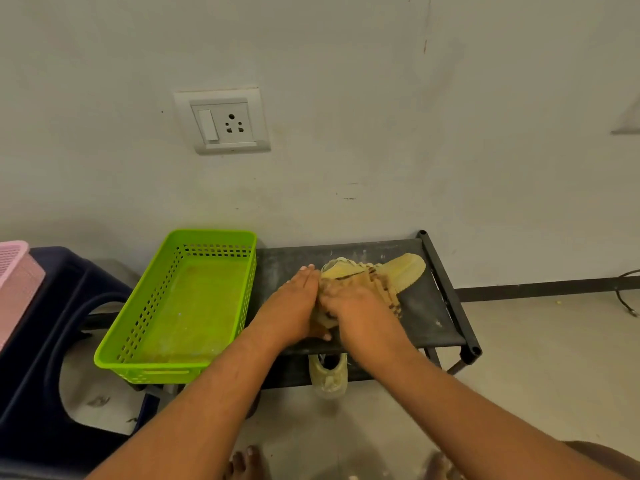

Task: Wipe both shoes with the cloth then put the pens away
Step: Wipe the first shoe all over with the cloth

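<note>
A pair of bare feet [243, 463] stands on the pale floor nearest the camera. Just beyond them, a second shoe [329, 374], pale and dusty, sits on the lower shelf of a black rack [433, 317], its opening facing up.

On the rack's top shelf, near the front edge, both hands meet over the shoe [409, 270] being wiped. The left hand [294, 299] lies with straight fingers flat against the shoe's left side, steadying it rather than clasping it. The right hand [360, 306] rests on top, over a tan cloth [385, 292] with dark checks. It is blurred, so I cannot tell whether its fingers curl round the cloth or press it flat.

The shoe's long axis runs from the hands toward the shelf's far right corner, so the next stroke likely goes that way. The right hand is nearer that uncovered end, which is soft, ribbed and pale yellow.

A green basket [152, 372] of perforated plastic sits on the rack's left end, just beside the left hand. No pens are in view. A wall socket [221, 121] is behind.
</note>
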